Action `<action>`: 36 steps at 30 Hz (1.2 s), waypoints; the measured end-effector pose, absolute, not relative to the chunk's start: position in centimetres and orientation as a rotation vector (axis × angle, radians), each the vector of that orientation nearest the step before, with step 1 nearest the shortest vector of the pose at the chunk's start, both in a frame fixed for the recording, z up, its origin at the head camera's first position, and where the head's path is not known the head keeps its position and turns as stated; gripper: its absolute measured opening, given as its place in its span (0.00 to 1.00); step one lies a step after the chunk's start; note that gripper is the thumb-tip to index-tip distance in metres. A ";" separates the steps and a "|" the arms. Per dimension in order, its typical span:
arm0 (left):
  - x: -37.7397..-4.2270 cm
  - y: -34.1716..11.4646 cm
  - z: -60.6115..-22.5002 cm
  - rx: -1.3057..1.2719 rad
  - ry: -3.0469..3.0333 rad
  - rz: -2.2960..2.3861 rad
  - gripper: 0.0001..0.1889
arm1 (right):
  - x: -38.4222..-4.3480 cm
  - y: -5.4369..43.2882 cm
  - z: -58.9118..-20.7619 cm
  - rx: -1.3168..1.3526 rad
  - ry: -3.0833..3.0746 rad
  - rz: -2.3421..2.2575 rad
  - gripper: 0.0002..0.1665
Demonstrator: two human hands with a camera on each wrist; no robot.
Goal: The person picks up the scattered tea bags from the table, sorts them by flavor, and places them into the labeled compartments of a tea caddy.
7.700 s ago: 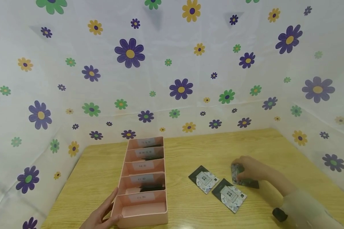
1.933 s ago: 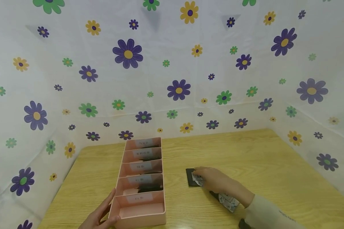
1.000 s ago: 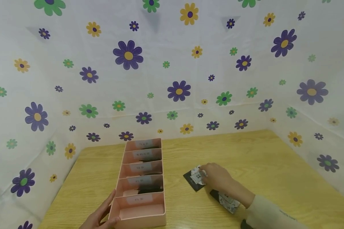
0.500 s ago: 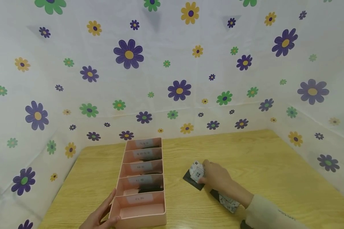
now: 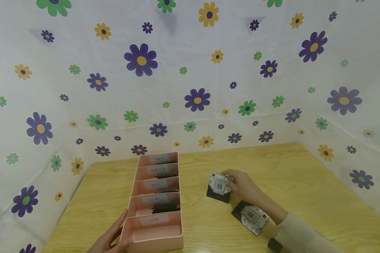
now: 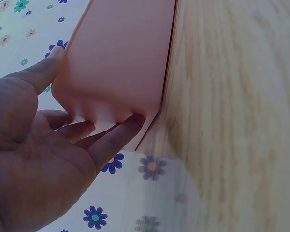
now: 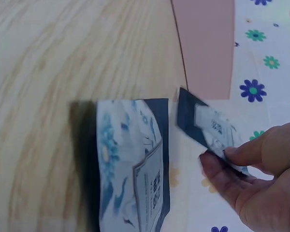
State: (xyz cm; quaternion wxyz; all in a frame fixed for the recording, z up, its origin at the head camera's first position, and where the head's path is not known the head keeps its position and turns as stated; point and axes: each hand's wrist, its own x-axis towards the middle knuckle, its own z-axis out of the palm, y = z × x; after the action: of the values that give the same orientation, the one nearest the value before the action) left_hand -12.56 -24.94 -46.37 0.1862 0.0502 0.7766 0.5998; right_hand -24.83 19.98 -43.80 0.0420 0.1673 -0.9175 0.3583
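Observation:
My left hand (image 5: 109, 237) holds the near left corner of a pink divided box (image 5: 155, 243), thumb on its front and fingers along its left side. In the left wrist view, the fingers bend against the box's smooth wall (image 6: 118, 48). My right hand (image 5: 245, 188) pinches a tea sachet (image 5: 219, 187), dark at one end with a white patterned part, between thumb and fingers. It is tilted up in the right wrist view. A second, similar tea sachet (image 5: 251, 217) lies on the table below my right wrist, its printed face up.
The box has several labelled compartments in a row; dark sachets (image 5: 166, 208) lie in some of them, and the nearest shows its bare floor. A white flowered cloth (image 5: 240, 70) surrounds the wooden table (image 5: 288, 168) at the back and sides. A black object (image 5: 274, 245) sits at my right cuff.
My right hand came left from the right side of the table, took hold of the left sachet and has turned and raised it. The left hand stays on the box.

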 end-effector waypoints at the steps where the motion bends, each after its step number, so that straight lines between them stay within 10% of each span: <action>1: -12.6 -24.9 -46.4 0.138 2.188 1.690 0.48 | -24.9 20.1 -43.8 0.518 -2.794 1.110 0.20; 36: -12.5 -24.8 -46.2 0.173 2.213 1.688 0.48 | -21.8 18.1 -40.5 0.602 -2.439 1.711 0.18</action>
State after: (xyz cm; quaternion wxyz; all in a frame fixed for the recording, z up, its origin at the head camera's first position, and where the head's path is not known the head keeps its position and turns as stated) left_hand -12.49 -24.81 -46.20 0.1755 0.0612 0.7812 0.5960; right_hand -21.76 18.06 -40.49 0.0509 0.1977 -0.8014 0.5622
